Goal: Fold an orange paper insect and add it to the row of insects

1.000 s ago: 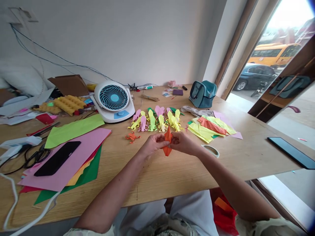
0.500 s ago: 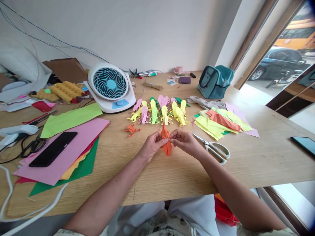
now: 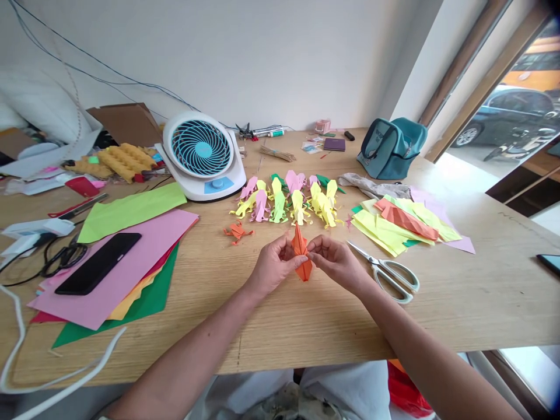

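Observation:
Between my hands is an orange folded paper piece (image 3: 303, 267), long and pointed at its far end, held upright over the table. My left hand (image 3: 272, 262) pinches its left side with thumb and fingers. On the other side, my right hand (image 3: 336, 261) has its fingertips closed on the right edge. An orange folded paper frog (image 3: 238, 232) with thin legs lies beyond my left hand. Farther back stand several yellow, pink and green paper frogs (image 3: 297, 204) in rows. Scissors (image 3: 389, 273) rest just right of my right hand, blades pointing away to the left.
Coloured paper sheets (image 3: 131, 262) lie at the left with a black phone (image 3: 98, 263) on top. A white fan (image 3: 203, 151) stands behind them. Folded paper pieces (image 3: 385, 224) are piled at the right, near a teal bag (image 3: 391, 149). A white cable (image 3: 94, 373) crosses the front left edge.
The whole view has shifted slightly, so things appear a little farther right. Both hands keep their pinch on the orange paper, with only small finger movement.

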A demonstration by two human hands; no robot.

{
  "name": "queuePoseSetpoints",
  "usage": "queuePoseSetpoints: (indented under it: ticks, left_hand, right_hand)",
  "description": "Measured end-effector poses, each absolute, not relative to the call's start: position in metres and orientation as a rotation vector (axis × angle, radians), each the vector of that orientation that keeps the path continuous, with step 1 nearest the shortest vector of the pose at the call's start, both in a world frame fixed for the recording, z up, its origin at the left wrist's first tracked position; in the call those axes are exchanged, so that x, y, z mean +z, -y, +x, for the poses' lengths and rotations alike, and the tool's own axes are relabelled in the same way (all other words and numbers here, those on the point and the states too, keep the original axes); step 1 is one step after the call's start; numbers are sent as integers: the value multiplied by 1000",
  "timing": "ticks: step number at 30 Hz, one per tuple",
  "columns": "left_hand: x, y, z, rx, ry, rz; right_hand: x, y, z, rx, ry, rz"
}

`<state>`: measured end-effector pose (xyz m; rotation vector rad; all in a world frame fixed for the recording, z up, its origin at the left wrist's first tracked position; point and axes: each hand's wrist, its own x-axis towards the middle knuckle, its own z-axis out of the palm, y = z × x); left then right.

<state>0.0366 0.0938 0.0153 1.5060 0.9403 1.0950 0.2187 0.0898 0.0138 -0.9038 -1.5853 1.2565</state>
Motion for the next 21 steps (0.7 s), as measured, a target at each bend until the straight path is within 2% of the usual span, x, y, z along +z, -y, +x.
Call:
queuePoseSetpoints:
  ticks: [13,21]
  left_hand:
    - [14,-88,40,1160,-1174,1619]
    - [17,-83,42,1082,-1231,1786]
  right_hand:
    - [24,-78,213,741,1737,-1036]
    - [19,-84,215,974,1609,-1040]
